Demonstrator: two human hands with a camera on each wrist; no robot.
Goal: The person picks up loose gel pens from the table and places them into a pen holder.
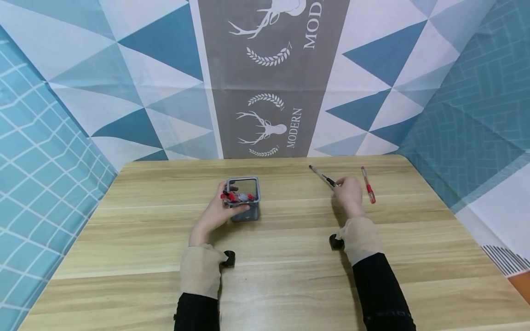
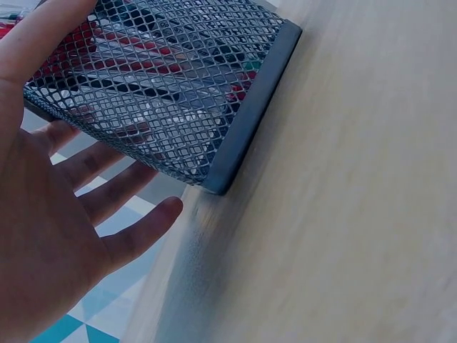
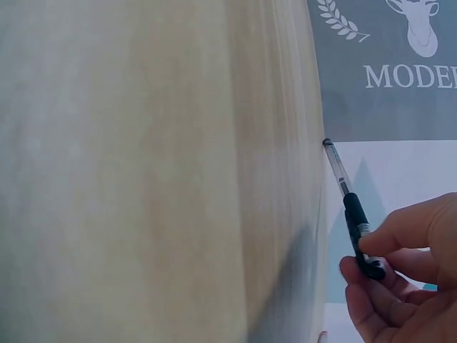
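On the left side of the table, a dark mesh pen holder (image 1: 253,211) stands upright with several pens (image 1: 240,197) inside, some with red ends. My left hand (image 1: 216,211) holds it from the side, thumb across the front and fingers reaching behind. Through the mesh (image 2: 178,78) in the left wrist view, red and black pens show. Further right, my right hand (image 1: 349,195) pinches a clear-barrelled black pen (image 3: 355,211) by its black capped end between thumb and fingers. The pen's other end points away toward the back edge.
A red pen (image 1: 367,185) lies just right of my right hand. The wooden table (image 1: 285,257) ends at a patterned backdrop (image 1: 265,92) behind, with blue tiled-pattern sheets on the left (image 1: 37,151) and right (image 1: 468,119).
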